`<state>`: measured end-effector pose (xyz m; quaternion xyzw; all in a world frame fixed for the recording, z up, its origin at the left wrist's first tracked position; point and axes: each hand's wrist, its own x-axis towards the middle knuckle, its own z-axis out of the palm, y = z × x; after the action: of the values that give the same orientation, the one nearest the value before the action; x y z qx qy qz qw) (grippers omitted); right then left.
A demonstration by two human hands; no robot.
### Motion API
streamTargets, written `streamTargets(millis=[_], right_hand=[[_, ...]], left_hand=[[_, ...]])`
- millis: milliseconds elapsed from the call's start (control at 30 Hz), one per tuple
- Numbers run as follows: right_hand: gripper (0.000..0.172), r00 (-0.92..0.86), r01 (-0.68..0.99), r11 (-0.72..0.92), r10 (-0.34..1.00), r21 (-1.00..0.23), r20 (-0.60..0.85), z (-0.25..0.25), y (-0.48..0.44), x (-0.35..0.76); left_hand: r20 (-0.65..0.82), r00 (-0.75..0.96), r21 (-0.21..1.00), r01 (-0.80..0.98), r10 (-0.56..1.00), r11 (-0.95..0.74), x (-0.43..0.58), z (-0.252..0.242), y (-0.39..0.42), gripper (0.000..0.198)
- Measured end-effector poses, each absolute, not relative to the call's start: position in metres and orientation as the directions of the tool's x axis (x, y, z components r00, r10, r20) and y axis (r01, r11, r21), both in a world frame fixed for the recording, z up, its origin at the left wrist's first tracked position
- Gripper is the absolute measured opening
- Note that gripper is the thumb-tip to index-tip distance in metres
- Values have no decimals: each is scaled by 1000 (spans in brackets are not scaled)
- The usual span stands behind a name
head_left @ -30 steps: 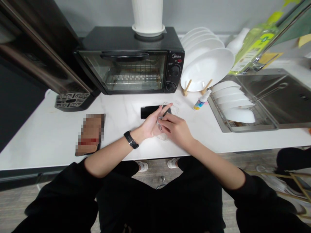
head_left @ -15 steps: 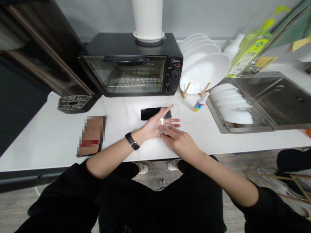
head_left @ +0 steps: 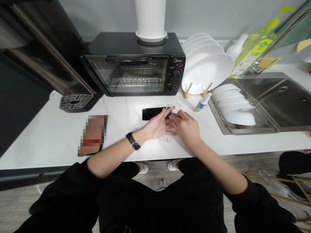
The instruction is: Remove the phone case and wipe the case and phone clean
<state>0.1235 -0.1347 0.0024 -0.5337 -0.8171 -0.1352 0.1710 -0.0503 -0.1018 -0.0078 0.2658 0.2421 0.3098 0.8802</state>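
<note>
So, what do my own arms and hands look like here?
Both arms wear plain, loose black sleeves that stop near the elbows. A black wristband with a silver-coloured buckle circles the left wrist, while the right wrist shows nothing worn. The left hand and right hand are both ungloved.

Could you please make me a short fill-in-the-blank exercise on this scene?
1. A black watch is on the person's ____ wrist.
2. Beyond the left hand, which touches a clear case, a dark phone lies flat on the white ____.
3. The white pot stands on top of the black ____.
4. Of the two hands, the one nearer the spray bottle is the ____.

Missing words: left; counter; oven; right hand.
</note>
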Motion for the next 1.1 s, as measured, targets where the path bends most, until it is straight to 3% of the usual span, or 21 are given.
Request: streamTargets(millis=[233, 500, 600, 767, 867, 1100], right_hand=[[30, -303, 910, 397, 831, -118, 466, 1, -111, 124], [29, -360, 828, 512, 798, -230, 483, -1, -117, 108], [26, -442, 783, 587, 758, -205, 481, -8, -132, 105], [26, -569, 670, 734, 605, -113, 558, -16, -166, 100], [25, -627, 631, 775, 530, -27, 571, -14, -180, 102], [18, -656, 690, 724, 621, 8, 430, -5, -191, 112]], left_hand=[[-274, 703, 619, -393, 656, 680, -51, -13, -98, 62], [-291, 712, 493, -461, 639, 738, -50, -18, -96, 52], [-275, 688, 487, -502, 671, 714, -53, -16, -95, 51], [-253, 724, 652, -363, 642, 666, -56, -15, -97, 74], [-247, 701, 706, -343, 669, 620, -54, -13, -100, 78], [-261, 691, 714, -332, 674, 616, -52, -9, -102, 74]])
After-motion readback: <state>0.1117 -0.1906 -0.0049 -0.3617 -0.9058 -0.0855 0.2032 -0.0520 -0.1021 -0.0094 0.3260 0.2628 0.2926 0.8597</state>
